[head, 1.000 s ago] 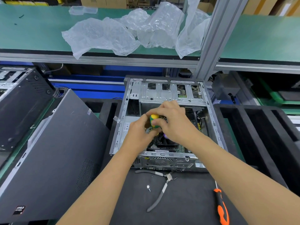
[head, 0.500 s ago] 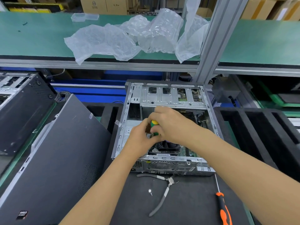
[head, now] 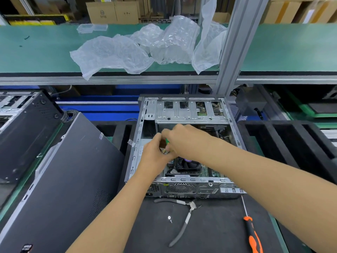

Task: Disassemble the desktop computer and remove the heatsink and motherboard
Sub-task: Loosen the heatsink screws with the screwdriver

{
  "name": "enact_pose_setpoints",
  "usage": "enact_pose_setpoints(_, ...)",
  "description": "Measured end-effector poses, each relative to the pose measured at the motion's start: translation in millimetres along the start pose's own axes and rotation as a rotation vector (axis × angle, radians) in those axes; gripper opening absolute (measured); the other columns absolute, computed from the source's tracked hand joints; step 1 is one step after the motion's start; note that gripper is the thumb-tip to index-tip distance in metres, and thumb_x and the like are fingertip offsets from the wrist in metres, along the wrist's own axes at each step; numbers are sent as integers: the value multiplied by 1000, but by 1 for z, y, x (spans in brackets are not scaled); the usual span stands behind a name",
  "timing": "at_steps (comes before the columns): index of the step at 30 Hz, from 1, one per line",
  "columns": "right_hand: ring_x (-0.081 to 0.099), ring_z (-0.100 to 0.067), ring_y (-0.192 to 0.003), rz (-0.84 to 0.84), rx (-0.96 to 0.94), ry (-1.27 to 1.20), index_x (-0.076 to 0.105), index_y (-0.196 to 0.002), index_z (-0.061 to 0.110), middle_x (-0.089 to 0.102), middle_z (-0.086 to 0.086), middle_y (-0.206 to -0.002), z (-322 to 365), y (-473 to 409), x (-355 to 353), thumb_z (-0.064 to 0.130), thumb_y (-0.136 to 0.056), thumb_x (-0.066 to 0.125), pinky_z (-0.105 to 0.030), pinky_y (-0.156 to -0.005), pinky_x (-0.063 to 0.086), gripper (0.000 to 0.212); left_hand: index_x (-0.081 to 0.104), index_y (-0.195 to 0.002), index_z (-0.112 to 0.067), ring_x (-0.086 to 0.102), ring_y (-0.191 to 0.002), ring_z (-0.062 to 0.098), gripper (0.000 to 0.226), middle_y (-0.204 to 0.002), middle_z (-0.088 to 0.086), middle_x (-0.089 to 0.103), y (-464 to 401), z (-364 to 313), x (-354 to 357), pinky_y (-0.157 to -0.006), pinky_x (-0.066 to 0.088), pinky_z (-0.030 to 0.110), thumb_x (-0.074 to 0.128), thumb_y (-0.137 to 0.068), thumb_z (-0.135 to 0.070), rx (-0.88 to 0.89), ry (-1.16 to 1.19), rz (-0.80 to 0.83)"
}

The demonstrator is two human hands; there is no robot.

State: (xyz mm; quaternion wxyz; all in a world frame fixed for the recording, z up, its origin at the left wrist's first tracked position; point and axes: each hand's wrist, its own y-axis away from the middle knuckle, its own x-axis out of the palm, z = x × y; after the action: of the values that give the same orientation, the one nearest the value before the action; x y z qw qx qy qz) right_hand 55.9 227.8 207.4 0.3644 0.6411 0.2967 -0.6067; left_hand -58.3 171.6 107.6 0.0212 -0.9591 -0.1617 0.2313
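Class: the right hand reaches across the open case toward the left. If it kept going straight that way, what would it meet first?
The left hand, which sits right against the right hand around the green-handled screwdriver. Beyond it lies the case's left wall, though depth is unclear.

Open computer case at centre, with both hands inside over the heatsink fan. Side panel to its left; pliers, loose screw and screwdriver in front. Plastic bags on the shelf behind.

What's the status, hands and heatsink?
Both hands inside the case: right hand grips green screwdriver, left hand steadies its tip end. Heatsink fan still mounted. Nothing blocking; pliers and loose screw lie outside.
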Motion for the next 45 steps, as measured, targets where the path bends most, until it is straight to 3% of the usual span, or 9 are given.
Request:
enact_pose_setpoints(5, 51, -24, -79, 61, -163, 17, 49, -116, 17, 41, -1, -87, -3, -2, -4, 16, -91, 56, -34, -65, 42, 26, 55, -80, -29, 52, -59, 0, 30, -68, -15, 61, 4, 2, -3, -56, 47, 15, 81, -74, -16, -75, 24, 13)
enact_pose_setpoints(11, 39, -18, -59, 70, 15, -35, 33, -94, 17, 37, 1, -70, -8, -4, -8, 55, -84, 60, -29, -46, 27, 48, 46, -74, -30, 45, -51, 3, 39, -60, -17, 56, 3, -4, 0, -44, 36, 13, 84, -65, -28, -60, 51, 22)
enact_pose_setpoints(15, 55, -29, -80, 98, -20, 48, 37, -94, 12, 41, -3, -75, -2, -10, 1, 36, -91, 54, -35, -61, 42, 30, 52, -86, -24, 52, -62, 11, 39, -71, -5, 61, 1, -3, 2, -55, 47, 28, 85, -66, -26, -51, 9, 17)
enact_pose_setpoints(22, 49, -24, -78, 160, -110, 39, 34, -105, 19, 45, -5, -93, -18, -3, -4, 14, -87, 61, -33, -56, 33, 33, 51, -84, -43, 54, -77, -12, 36, -78, -23, 61, 4, -2, -1, -66, 39, 4, 76, -81, -17, 14, -93, 78)
enact_pose_setpoints(28, 41, -26, -69, 106, 76, 59, 39, -99, 15, 30, 1, -68, -18, -5, -1, 71, -83, 45, -35, -59, 34, 59, 48, -75, -31, 52, -63, -6, 36, -68, -27, 58, 4, -1, 1, -56, 39, 7, 82, -75, -19, -5, -36, 46)
enact_pose_setpoints(31, 42, -22, -64, 152, 71, -26, 40, -96, 14, 35, -1, -72, -13, -10, 0, 55, -91, 48, -34, -57, 36, 42, 52, -77, -27, 50, -61, -2, 33, -67, -22, 58, 2, 2, 1, -56, 39, 10, 83, -72, -17, -14, -2, 50)
enact_pose_setpoints(36, 54, -23, -77, 294, -31, -53, 36, -102, 24, 45, -1, -91, -22, -9, -4, 29, -93, 56, -39, -60, 45, 22, 63, -98, -26, 61, -92, -6, 32, -93, -18, 69, 3, 3, -2, -79, 46, 7, 82, -74, -15, -23, 54, 87)
enact_pose_setpoints(40, 52, -25, -86, 291, -84, -77, 35, -100, 26, 39, 2, -89, -16, -4, -7, 35, -89, 60, -40, -68, 45, 29, 57, -84, -33, 61, -81, -8, 29, -81, -19, 66, 2, 1, -1, -70, 45, 6, 78, -77, -14, -18, -16, 74)
enact_pose_setpoints(45, 49, -26, -77, 211, 132, 43, 45, -105, 12, 42, 1, -80, -3, -7, -13, 62, -87, 51, -35, -66, 42, 53, 55, -78, -17, 48, -56, 1, 32, -62, -15, 58, 0, 1, 0, -51, 41, 15, 85, -68, -20, -54, 33, 54)
